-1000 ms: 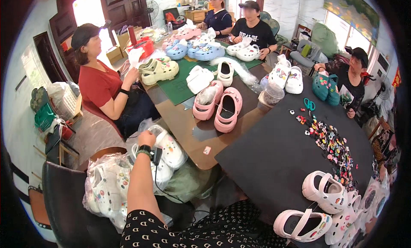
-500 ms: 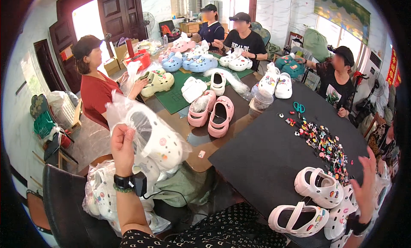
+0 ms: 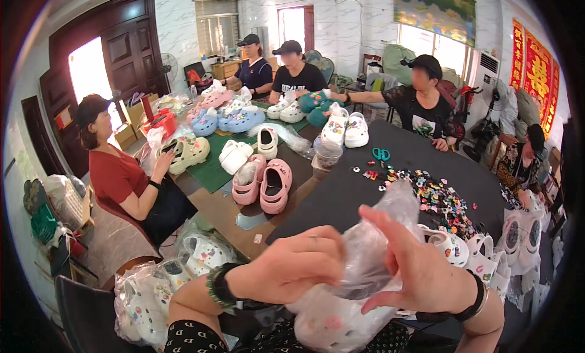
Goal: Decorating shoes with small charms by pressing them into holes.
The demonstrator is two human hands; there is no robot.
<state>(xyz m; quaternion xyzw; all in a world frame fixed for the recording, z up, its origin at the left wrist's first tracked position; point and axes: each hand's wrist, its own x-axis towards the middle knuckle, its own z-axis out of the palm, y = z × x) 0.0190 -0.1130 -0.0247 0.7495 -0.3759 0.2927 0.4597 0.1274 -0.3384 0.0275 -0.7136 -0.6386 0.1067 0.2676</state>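
A white clog (image 3: 341,322) with colourful charms sits low in front of me in a clear plastic bag (image 3: 397,210), whose loose upper part stands up between my hands. Bent and closed, the fingers of my left hand (image 3: 292,264) are at the near side of the bag, seemingly gripping its film; the fingertips are partly hidden. On the other side, my right hand (image 3: 426,267) is open, thumb and fingers spread apart beside the bag. Right of it, white clogs (image 3: 448,246) with charms stand on the black tabletop (image 3: 317,206).
Loose charms (image 3: 448,200) and teal scissors (image 3: 381,153) lie on the black top. Pink clogs (image 3: 276,185) stand farther left. Bagged clogs (image 3: 143,301) are piled at lower left. Several people sit around; one across reaches to green clogs (image 3: 317,106).
The bagged clog has come from the left to in front of me. My right hand has moved in beside it. The co-worker at right has moved the green clogs leftward.
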